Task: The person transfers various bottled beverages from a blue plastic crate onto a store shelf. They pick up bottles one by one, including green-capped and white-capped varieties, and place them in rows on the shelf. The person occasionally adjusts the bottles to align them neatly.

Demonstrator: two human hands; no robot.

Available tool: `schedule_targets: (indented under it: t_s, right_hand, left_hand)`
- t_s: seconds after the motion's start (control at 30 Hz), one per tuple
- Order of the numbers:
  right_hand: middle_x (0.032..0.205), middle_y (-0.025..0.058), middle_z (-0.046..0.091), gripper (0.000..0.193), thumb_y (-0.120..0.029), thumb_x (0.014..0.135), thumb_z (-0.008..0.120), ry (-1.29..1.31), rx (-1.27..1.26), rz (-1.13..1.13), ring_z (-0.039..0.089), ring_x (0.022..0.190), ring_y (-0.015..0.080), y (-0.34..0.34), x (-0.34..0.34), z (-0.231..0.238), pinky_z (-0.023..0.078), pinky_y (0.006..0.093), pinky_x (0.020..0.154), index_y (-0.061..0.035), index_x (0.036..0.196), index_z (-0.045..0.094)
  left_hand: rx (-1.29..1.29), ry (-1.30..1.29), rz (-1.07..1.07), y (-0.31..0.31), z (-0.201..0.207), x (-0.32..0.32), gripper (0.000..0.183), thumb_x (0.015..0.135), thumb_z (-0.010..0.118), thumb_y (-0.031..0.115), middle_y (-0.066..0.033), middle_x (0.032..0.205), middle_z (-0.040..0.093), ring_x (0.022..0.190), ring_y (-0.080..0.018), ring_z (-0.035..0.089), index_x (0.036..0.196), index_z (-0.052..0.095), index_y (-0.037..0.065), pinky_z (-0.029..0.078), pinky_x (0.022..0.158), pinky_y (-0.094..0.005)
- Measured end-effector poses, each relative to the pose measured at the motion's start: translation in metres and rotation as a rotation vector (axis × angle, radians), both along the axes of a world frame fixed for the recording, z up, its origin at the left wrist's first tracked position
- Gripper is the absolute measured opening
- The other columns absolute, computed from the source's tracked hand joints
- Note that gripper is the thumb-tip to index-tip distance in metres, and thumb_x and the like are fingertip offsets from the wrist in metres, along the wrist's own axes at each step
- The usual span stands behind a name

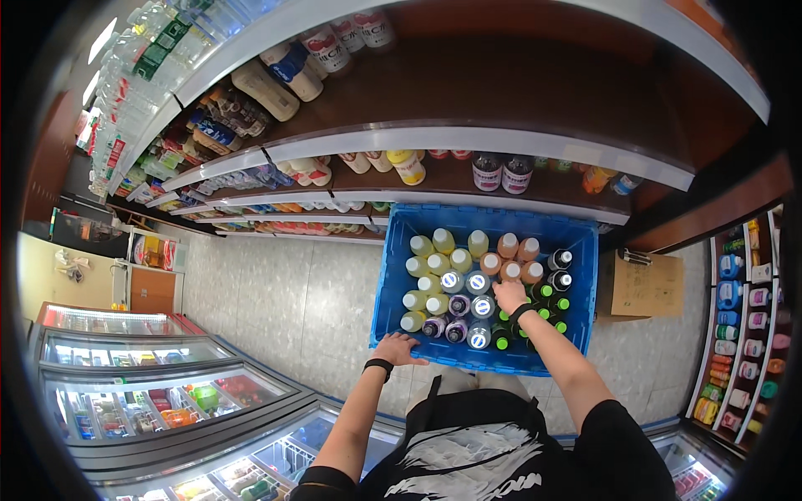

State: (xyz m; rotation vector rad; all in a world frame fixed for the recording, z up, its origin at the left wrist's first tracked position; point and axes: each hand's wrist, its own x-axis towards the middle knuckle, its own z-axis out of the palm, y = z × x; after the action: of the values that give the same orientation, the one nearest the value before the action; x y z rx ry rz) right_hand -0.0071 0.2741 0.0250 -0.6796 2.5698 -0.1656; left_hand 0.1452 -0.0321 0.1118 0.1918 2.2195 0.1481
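A blue plastic crate (386,284) stands in front of me, packed with upright bottles. Pale yellow bottles (416,299) fill its left part, and orange bottles (508,244) stand at the back right of centre. Clear bottles with round blue-and-white cap tops (479,336) and purple bottles (456,331) are in the middle. Dark bottles with green caps (561,304) and black-capped bottles (560,260) are at the right. My left hand (399,349) rests on the crate's near-left corner, fingers stretched out. My right hand (510,295) reaches down among the bottles, fingers drawn together; their tips and anything held are hidden.
Behind the crate rise long shelves (501,71) with drinks, their white front edges close to its far rim. A cardboard box (639,288) sits on the floor at the right. Glass-topped freezers (167,392) line the left, and another stocked shelf (739,326) is far right.
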Motion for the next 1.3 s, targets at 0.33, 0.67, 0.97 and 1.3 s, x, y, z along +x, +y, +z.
schedule_targets:
  t_s: [0.33, 0.67, 0.97, 1.3]
  right_hand:
    - [0.100, 0.0195, 0.061, 0.038, -0.013, 0.081, 0.062, 0.238, -0.599, -0.339, 0.056, 0.096, 0.0375, 0.059, 0.043, 0.089, 0.045, 0.0423, 0.084, -0.0040, 0.117, 0.055]
    - [0.118, 0.0273, 0.052, 0.051, -0.016, 0.086, 0.057, 0.494, -0.022, -1.030, 0.050, 0.110, 0.0409, 0.177, 0.208, 0.059, 0.039, 0.0453, 0.096, 0.0009, 0.131, 0.042]
    - [0.125, 0.0303, 0.047, 0.063, -0.021, 0.089, 0.054, 0.300, -0.163, -1.283, 0.048, 0.113, 0.0442, 0.153, 0.242, 0.007, 0.040, 0.0463, 0.096, 0.0023, 0.141, 0.028]
    - [0.133, 0.0313, 0.039, 0.066, -0.027, 0.092, 0.050, 0.141, -0.102, -1.256, 0.046, 0.116, 0.0472, 0.155, 0.243, 0.027, 0.042, 0.0461, 0.097, 0.0016, 0.143, 0.020]
  left_hand:
    - [0.038, 0.160, -0.081, -0.002, -0.009, 0.012, 0.078, 0.074, 0.054, 0.072, -0.0123, 0.133, 0.050, 0.130, -0.0318, 0.037, 0.130, 0.054, 0.018, 0.030, 0.107, -0.0490]
    - [0.667, 0.846, 0.297, -0.035, 0.131, -0.175, 0.021, 0.089, 0.054, 0.016, -0.0152, 0.092, 0.066, 0.087, -0.0327, 0.063, 0.105, 0.062, 0.004, 0.050, 0.078, -0.0406]
    - [0.193, 1.885, 0.006, -0.080, 0.312, -0.430, 0.037, 0.081, 0.055, 0.017, -0.0244, 0.110, 0.057, 0.097, -0.0400, 0.055, 0.115, 0.055, 0.002, 0.046, 0.084, -0.0496]
    - [-0.017, 1.551, -0.110, -0.129, 0.319, -0.555, 0.040, 0.082, 0.058, 0.022, -0.0170, 0.102, 0.061, 0.088, -0.0366, 0.059, 0.119, 0.056, 0.008, 0.048, 0.079, -0.0446]
